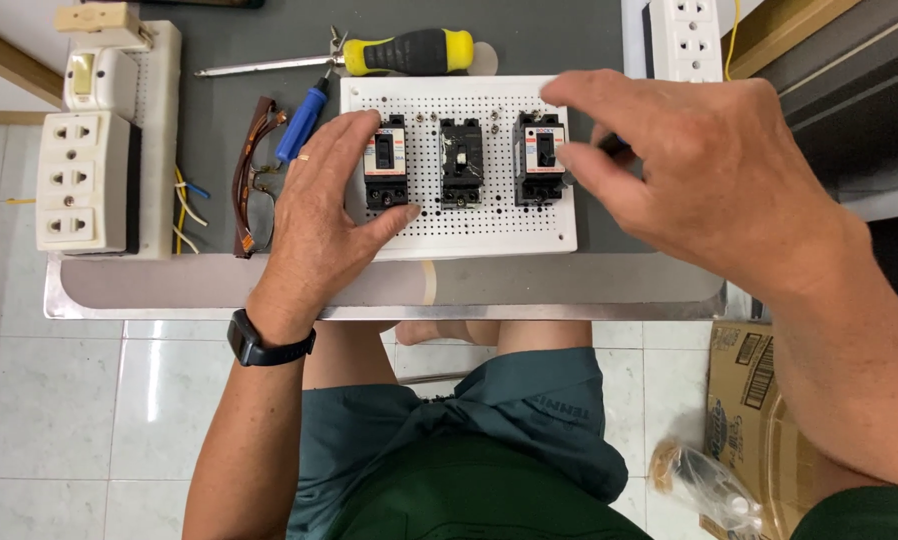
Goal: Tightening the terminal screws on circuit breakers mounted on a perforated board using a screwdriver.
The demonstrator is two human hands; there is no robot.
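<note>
Resting flat on the white perforated board [489,232], the left hand [319,215] lies with fingers spread and loose, its grip closed on nothing; the thumb touches the board just below the left breaker [385,160], and the fingertips reach to that breaker's 9 o'clock side. Three black breakers stand in a row on the board: the middle breaker [461,162] and the right breaker [540,157] sit at 3 o'clock of the left one. The right hand [699,170] hovers over the board's right edge, fingers curled; something small and dark shows at the fingertips, though I cannot tell whether its grip holds it. On the grey tabletop [229,80], at 12 o'clock of the board, lies a yellow-and-black screwdriver [409,52]; a blue-handled screwdriver [302,122] and brown spectacles [254,180] lie at 9 o'clock, beside the left hand.
</note>
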